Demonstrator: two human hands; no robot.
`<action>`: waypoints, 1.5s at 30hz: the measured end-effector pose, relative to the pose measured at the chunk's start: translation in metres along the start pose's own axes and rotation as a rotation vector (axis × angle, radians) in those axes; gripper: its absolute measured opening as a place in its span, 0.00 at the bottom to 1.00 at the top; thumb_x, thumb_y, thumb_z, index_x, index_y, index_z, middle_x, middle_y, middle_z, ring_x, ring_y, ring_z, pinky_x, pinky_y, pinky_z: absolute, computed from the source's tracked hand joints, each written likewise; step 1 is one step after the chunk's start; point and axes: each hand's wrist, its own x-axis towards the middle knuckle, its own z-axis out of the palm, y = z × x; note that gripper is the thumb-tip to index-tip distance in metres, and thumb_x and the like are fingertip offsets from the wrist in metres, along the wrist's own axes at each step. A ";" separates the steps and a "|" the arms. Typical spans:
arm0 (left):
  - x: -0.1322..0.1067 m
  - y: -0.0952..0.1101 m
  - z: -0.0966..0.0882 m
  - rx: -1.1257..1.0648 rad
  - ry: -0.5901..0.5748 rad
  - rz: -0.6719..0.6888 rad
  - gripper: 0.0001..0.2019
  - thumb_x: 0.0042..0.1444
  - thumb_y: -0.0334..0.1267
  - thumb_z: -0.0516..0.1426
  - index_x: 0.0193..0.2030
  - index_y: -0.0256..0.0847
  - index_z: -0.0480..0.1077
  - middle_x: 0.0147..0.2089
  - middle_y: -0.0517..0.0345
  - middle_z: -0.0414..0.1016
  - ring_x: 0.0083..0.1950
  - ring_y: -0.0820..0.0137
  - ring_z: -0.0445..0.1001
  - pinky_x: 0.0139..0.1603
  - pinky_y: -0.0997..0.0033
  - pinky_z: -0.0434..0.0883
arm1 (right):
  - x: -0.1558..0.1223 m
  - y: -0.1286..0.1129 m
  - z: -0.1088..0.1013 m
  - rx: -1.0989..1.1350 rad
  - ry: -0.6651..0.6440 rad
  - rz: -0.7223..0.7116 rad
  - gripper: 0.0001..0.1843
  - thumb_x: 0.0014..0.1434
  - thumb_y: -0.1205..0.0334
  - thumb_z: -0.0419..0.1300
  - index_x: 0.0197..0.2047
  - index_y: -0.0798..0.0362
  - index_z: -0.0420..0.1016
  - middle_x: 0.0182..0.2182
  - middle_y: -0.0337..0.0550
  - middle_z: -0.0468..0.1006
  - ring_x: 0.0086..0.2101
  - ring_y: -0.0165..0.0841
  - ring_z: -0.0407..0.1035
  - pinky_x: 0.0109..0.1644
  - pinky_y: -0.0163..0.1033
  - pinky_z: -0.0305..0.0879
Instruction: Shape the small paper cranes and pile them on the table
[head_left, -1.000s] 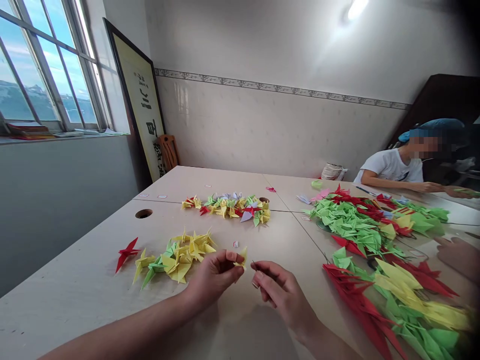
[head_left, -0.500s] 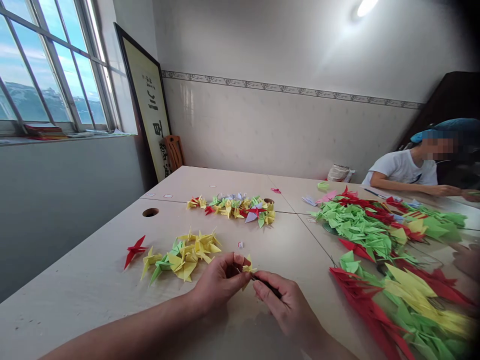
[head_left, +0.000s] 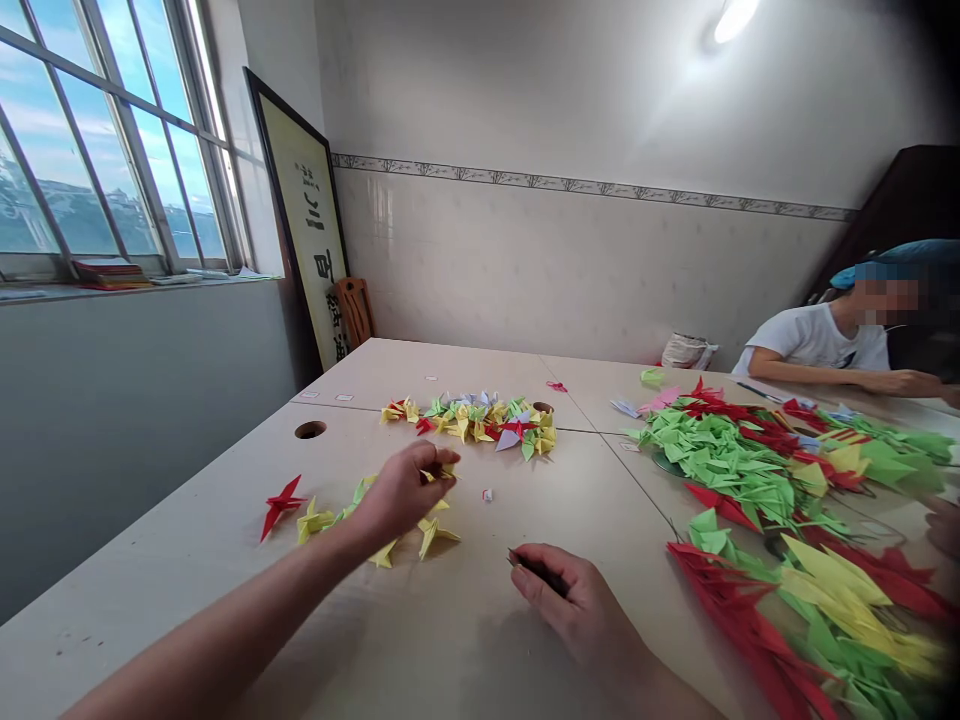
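My left hand (head_left: 401, 490) reaches over a pile of yellow and green paper cranes (head_left: 315, 522), its fingers closed on a yellow crane (head_left: 439, 472). My right hand (head_left: 562, 595) rests lower on the pale table (head_left: 187, 530), gripping a thin dark needle (head_left: 536, 570). Its tip points left, towards my left hand, with a gap between them. A red paper crane (head_left: 281, 505) lies left of the pile. A small paper scrap (head_left: 487, 495) sits between my hands and a mixed row of cranes (head_left: 480, 425).
Long strings of green, red and yellow cranes (head_left: 757, 610) cover the table's right side. A seated person (head_left: 817, 340) works at the far right, and another person's hand (head_left: 943, 525) enters at the right edge. The table has a round hole (head_left: 310, 429).
My left hand has moved left, away from my right hand, and now sits over the yellow pile. My right hand has drawn back slightly, still holding the needle.
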 end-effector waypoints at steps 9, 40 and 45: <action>0.018 -0.012 -0.060 0.442 -0.270 -0.094 0.12 0.46 0.45 0.53 0.27 0.39 0.71 0.25 0.60 0.71 0.27 0.71 0.66 0.26 0.74 0.56 | 0.003 0.011 0.001 -0.005 0.016 0.019 0.16 0.54 0.50 0.56 0.32 0.55 0.73 0.21 0.35 0.64 0.21 0.26 0.55 0.24 0.30 0.53; 0.139 -0.077 -0.017 0.795 -0.261 0.135 0.05 0.48 0.31 0.56 0.32 0.38 0.73 0.36 0.51 0.72 0.41 0.66 0.69 0.43 0.67 0.63 | 0.008 0.018 -0.001 -0.129 -0.046 -0.032 0.11 0.53 0.57 0.55 0.34 0.55 0.74 0.24 0.37 0.70 0.27 0.30 0.62 0.29 0.31 0.56; 0.143 -0.072 -0.023 0.773 -0.161 0.123 0.05 0.51 0.34 0.56 0.27 0.36 0.69 0.31 0.55 0.71 0.36 0.68 0.69 0.41 0.64 0.66 | 0.008 0.018 0.000 -0.108 -0.050 -0.025 0.11 0.54 0.58 0.56 0.34 0.56 0.74 0.23 0.36 0.68 0.26 0.28 0.60 0.28 0.30 0.55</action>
